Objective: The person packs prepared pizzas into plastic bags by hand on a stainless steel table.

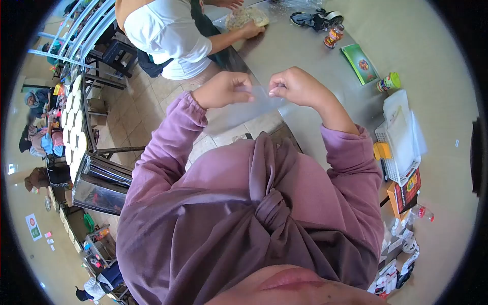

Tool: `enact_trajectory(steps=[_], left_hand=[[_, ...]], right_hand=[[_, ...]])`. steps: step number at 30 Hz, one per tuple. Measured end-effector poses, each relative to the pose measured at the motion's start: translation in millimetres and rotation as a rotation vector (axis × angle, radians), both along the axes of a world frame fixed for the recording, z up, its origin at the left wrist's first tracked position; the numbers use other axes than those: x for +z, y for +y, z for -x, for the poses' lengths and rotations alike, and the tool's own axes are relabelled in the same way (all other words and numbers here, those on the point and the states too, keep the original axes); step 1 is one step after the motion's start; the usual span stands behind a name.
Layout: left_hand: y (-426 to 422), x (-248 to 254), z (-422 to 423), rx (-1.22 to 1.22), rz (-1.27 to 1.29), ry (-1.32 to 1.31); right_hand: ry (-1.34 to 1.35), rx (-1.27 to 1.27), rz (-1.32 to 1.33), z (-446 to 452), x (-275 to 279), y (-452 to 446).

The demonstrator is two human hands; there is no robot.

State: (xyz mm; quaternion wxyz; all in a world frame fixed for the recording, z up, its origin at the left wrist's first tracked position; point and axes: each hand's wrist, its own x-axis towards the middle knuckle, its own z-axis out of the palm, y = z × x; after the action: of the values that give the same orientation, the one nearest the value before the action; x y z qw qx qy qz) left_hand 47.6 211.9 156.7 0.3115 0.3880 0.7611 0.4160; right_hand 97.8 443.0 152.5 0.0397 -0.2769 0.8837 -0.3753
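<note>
A clear plastic bag or sheet, hard to make out against the floor and table, hangs between my two hands in front of my chest. My left hand is closed, pinching the plastic with thumb and fingers on its left side. At the opposite upper corner, my right hand pinches it too, fingers curled. The lower part of the plastic is see-through and partly blurred. Beneath my right hand lies the near edge of the metal table.
Across the table, a co-worker handles a clear bag of pale food. Sandals, a bottle, a green box, a green-lidded jar and a white basket stand along the right. Other people sit far left.
</note>
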Motion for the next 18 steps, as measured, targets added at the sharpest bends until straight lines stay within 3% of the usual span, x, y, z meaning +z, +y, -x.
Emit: enact_trajectory(steps=[3,5,6,8,12,14,18], left_hand=[[2.5,-2.7,-4.3,0.074,0.017,-0.032],[6.6,-4.9,-11.2,0.086,-0.216,0.217],[8.5,-0.6,-15.3,0.079,-0.215,0.215],[11.4,12.2,-20.7,-0.009,-0.174,0.581],[11.2,-0.8,-14.4,-0.1,-0.273,0.659],[8.5,-4.6,-13.7,0.033,-0.177,0.438],[5.4,-4.4,-10.6,-0.039,-0.209,0.533]], right_hand=[[-0.093,-0.056,0.006,-7.3,0.8,5.1],[-0.121,-0.074,0.067,-11.5,0.2,5.2],[-0.145,-0.088,0.127,-13.2,-0.2,5.2],[-0.129,-0.092,0.141,-14.7,-0.7,4.7],[-0.146,-0.144,0.184,-17.1,-6.4,2.0],[-0.141,-0.153,0.208,-18.3,-10.8,-0.3],[-0.111,-0.178,0.185,-15.6,-23.2,-7.3]])
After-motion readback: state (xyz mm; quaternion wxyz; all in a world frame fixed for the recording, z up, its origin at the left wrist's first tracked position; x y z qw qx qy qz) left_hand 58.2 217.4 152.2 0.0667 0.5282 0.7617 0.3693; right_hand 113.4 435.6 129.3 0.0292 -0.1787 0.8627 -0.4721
